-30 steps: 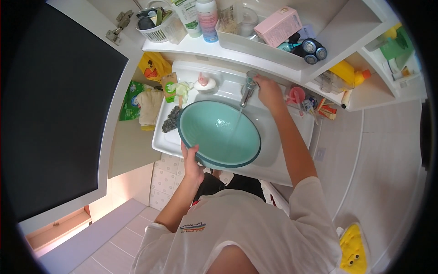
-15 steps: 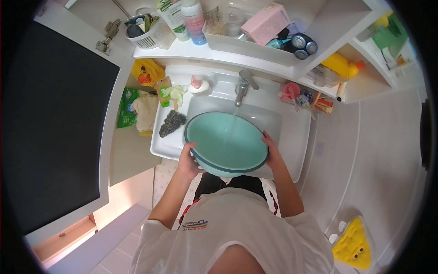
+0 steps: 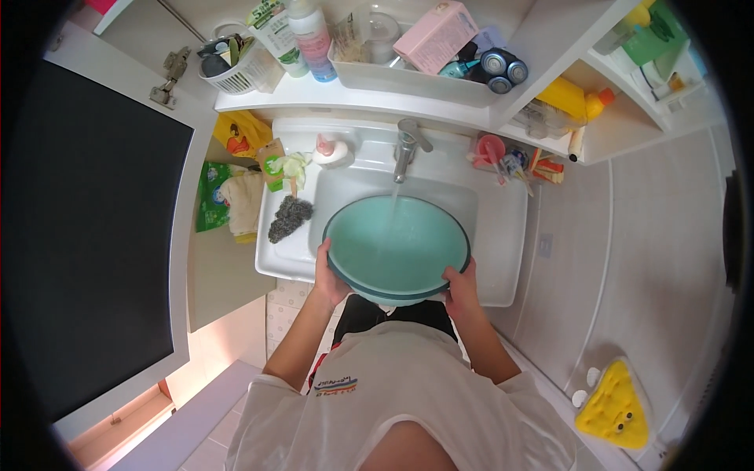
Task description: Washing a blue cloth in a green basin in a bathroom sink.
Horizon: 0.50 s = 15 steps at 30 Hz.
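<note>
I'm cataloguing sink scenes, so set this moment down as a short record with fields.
Left hand: left hand grips the left side of the basin
Right hand: right hand grips its right side, near the front
Basin: green, dark rim, over the front of the white sink; resting or lifted, cannot tell
Tap: tap running, water falling into the basin
Left of tap: pump bottle
Right of tap: pink cup

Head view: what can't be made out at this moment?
Head view: the underside of the basin, hidden by its own walls; whether it touches the sink cannot be told.
Head view: some fingers of the left hand and right hand, hidden by the basin.
Head view: much of the sink's bottom, behind the basin.
Head view: a red thing, cut off by the top edge.
</note>
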Available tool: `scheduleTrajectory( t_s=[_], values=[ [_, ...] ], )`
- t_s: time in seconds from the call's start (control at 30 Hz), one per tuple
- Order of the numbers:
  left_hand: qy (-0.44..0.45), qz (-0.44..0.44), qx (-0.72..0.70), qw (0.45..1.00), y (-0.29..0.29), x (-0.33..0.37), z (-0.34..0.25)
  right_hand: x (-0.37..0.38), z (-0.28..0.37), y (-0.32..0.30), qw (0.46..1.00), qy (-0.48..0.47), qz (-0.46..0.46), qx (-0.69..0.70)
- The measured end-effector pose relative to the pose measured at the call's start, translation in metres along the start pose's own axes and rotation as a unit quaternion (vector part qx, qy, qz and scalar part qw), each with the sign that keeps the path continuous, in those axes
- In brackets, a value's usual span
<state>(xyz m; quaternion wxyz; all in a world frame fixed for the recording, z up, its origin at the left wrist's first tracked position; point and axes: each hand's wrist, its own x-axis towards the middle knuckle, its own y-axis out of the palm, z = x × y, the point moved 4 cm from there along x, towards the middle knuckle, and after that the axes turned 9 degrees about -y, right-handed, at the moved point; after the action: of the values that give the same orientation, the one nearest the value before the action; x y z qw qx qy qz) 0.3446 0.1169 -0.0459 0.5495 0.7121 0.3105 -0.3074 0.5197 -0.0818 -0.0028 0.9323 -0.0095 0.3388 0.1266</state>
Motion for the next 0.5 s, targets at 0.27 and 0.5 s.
scheduleTrajectory(
  t_s=[0.27, 0.5],
  values=[
    [0.075, -0.104, 0.028, 0.991, -0.009, -0.03, -0.002, 0.071, -0.046, 0.002, 0.976, 0.003, 0.191, 0.1],
    [0.149, -0.145, 0.038, 0.977, -0.011, -0.062, 0.013, 0.107, -0.061, 0.046, 0.937, 0.056, 0.331, 0.098]
  ],
)
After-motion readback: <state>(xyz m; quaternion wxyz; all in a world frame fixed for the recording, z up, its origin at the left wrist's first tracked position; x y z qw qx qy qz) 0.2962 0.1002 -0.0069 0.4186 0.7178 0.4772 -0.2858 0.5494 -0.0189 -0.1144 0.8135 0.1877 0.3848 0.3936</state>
